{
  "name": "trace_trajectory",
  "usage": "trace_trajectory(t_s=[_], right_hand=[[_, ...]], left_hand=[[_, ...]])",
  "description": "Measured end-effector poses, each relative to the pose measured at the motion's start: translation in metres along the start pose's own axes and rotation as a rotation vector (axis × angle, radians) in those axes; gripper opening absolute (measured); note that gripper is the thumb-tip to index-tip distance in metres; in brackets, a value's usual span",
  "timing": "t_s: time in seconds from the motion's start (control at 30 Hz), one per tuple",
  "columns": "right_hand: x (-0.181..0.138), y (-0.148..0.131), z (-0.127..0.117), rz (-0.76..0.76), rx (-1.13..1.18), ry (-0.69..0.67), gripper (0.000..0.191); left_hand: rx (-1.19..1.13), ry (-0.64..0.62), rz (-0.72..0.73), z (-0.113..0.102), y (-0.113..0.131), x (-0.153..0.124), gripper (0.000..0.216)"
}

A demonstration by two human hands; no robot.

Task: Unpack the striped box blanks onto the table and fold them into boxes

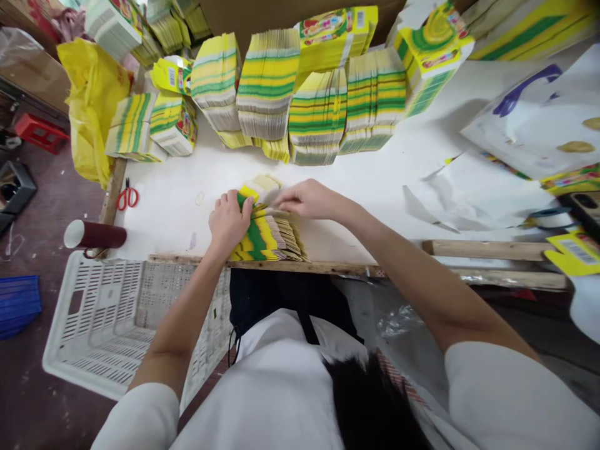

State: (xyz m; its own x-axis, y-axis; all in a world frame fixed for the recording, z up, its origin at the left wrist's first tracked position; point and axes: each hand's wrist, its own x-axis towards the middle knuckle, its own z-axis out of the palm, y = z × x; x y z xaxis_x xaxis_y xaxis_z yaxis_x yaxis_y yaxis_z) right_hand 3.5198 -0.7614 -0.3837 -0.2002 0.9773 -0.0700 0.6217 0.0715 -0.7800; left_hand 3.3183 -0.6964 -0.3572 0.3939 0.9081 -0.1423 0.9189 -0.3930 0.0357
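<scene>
On the white worktable in front of me lies a fanned stack of flat yellow-and-green cartons (265, 237), their edges overlapping toward the right. My left hand (229, 219) grips the upper left of the stack, thumb along a carton's green and yellow face. Just right of it, my right hand (304, 200) has its fingers curled together close to a pale carton flap (265, 184). The fingertips are slightly blurred, and what they pinch cannot be made out. Behind my hands stand several thick bundles of the same folded cartons (319, 119).
Red-handled scissors (127, 197) and a dark red mug (100, 235) lie at the left. A white plastic basket (94, 325) sits below the table edge. At the right are crumpled white sheets (478, 194), a tape roll (553, 217) and a phone (584, 209).
</scene>
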Motion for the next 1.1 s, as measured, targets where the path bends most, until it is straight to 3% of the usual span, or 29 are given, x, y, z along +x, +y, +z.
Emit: trace_trajectory(t_s=[0.07, 0.13, 0.4, 0.57, 0.7, 0.9, 1.0, 1.1], right_hand=[[0.006, 0.003, 0.006, 0.029, -0.123, 0.211, 0.035], [0.011, 0.005, 0.012, 0.035, -0.253, 0.291, 0.034], [0.007, -0.001, 0.021, -0.058, -0.470, 0.300, 0.032], [0.013, -0.012, 0.019, -0.010, -0.540, 0.235, 0.024], [0.028, -0.016, 0.015, 0.049, -0.534, 0.202, 0.025], [0.044, -0.012, 0.020, 0.150, -0.496, 0.265, 0.030], [0.047, -0.015, 0.029, 0.263, -0.362, 0.278, 0.033], [0.048, -0.026, 0.037, 0.306, -0.156, 0.194, 0.030]], left_hand=[[0.009, 0.003, 0.006, 0.001, 0.000, 0.000, 0.043], [0.012, 0.003, 0.009, 0.001, 0.000, 0.000, 0.044], [0.016, 0.002, -0.010, 0.001, 0.003, -0.001, 0.043], [0.034, 0.012, -0.002, 0.001, 0.003, -0.002, 0.043], [0.029, 0.008, 0.025, 0.000, 0.002, -0.004, 0.043], [0.004, -0.012, 0.078, 0.001, -0.002, -0.005, 0.042], [-0.024, -0.039, 0.065, 0.000, -0.001, -0.005, 0.041], [-0.041, -0.047, 0.055, -0.001, -0.001, -0.005, 0.040]])
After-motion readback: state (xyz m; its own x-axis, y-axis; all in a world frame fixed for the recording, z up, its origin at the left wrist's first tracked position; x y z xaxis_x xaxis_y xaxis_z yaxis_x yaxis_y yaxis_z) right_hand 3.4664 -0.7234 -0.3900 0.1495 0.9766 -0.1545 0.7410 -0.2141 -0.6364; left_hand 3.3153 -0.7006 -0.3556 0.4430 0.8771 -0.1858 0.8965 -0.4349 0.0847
